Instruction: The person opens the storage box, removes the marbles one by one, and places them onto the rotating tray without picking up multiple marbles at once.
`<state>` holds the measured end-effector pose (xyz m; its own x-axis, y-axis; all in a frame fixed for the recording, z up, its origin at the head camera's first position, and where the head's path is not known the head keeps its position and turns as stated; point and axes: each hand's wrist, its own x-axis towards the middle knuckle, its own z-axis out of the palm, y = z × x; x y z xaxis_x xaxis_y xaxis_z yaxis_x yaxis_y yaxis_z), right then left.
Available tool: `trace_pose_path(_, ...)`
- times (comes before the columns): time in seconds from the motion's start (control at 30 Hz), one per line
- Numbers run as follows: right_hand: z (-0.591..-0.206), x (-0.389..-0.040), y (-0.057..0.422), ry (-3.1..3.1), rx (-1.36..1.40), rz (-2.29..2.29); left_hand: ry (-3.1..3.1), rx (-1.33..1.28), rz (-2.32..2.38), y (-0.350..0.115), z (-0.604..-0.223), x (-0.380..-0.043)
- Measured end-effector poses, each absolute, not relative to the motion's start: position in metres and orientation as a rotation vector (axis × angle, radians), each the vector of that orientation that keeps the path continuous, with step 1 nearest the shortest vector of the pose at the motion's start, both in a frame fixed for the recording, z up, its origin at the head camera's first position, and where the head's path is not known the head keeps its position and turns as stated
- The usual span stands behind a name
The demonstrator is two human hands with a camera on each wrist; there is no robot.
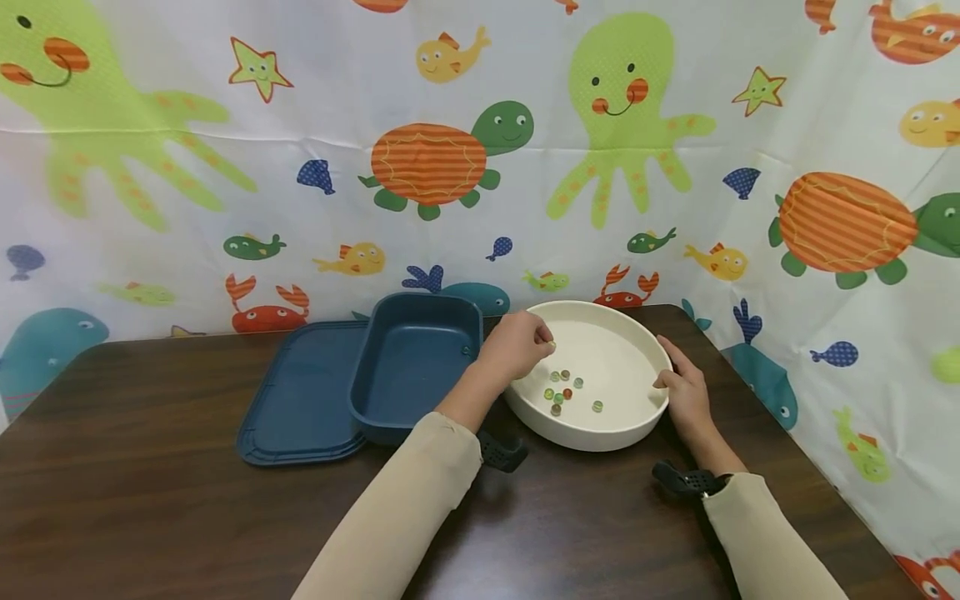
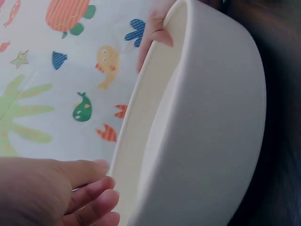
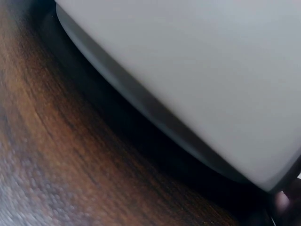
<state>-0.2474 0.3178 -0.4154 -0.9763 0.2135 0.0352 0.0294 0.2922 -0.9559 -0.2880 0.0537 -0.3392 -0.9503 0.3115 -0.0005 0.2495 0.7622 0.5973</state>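
Observation:
A round white pan (image 1: 618,346) holds several small glass marbles (image 1: 567,394), mostly greenish with a red one, gathered toward its front left. Over the pan's left rim, my left hand (image 1: 517,343) pinches a small pale marble (image 1: 552,344) between thumb and fingers. In the left wrist view its curled fingers (image 2: 96,190) hide that marble. My right hand (image 1: 686,387) grips the right rim, thumb inside and fingers outside. The right wrist view is filled by the pan's outer side (image 3: 197,80), tilted up from the table.
Left of the pan stands a deep blue rectangular container (image 1: 412,358) with a few marbles (image 1: 467,351) by its right wall. Its flat blue lid (image 1: 307,396) lies beside it on the dark wooden table (image 1: 150,483). A sea-animal curtain (image 1: 480,67) hangs behind and to the right.

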Motion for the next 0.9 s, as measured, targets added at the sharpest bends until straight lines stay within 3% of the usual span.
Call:
trace_pose_path(0.43, -0.415, -0.250, 0.319, -2.384, -0.211, 1.749, 2.943, 0.425, 0.700, 0.078, -0.366, -0.298)
trace_pose_path(0.9, -0.418, -0.251, 0.318, -2.356, -0.207, 1.749, 2.970, 0.410, 0.557, 0.082, -0.370, -0.299)
